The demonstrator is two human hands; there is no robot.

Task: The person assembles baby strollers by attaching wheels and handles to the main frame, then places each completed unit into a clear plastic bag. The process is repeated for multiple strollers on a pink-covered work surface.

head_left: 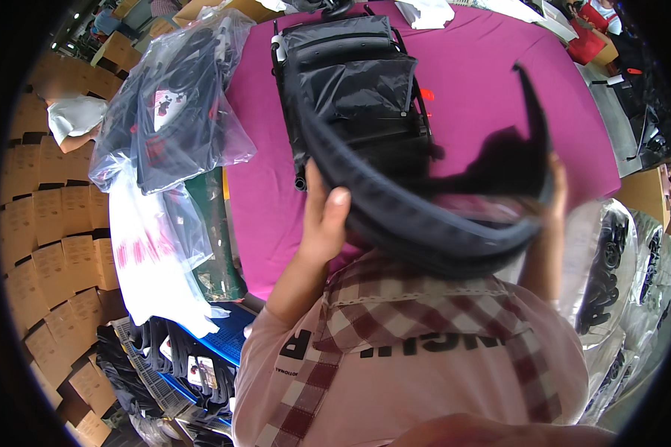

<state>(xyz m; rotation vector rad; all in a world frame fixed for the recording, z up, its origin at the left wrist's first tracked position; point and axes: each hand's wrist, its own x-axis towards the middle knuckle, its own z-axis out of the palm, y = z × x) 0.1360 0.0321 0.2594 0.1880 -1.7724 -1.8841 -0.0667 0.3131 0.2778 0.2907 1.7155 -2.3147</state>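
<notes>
Between my two hands I hold up a large black curved piece (pixel 417 201), like a stroller canopy, bent into a wide arc and blurred by motion. My left hand (pixel 324 216) is closed on its left side, thumb in front and fingers partly hidden behind. At its right end, my right hand (pixel 556 186) grips the edge, mostly covered by the piece. Beyond it a folded black stroller (pixel 350 82), with dark fabric and a tube frame, lies on the purple-covered table (pixel 484 45). The arc hides the stroller's near right part.
Black goods in a clear plastic bag (pixel 194 104) lie at the table's left edge, above white plastic bags (pixel 149 253). Cardboard boxes (pixel 60 216) fill the left, where a person in white (pixel 74 119) stands. Wrapped black parts (pixel 611 268) stand at right.
</notes>
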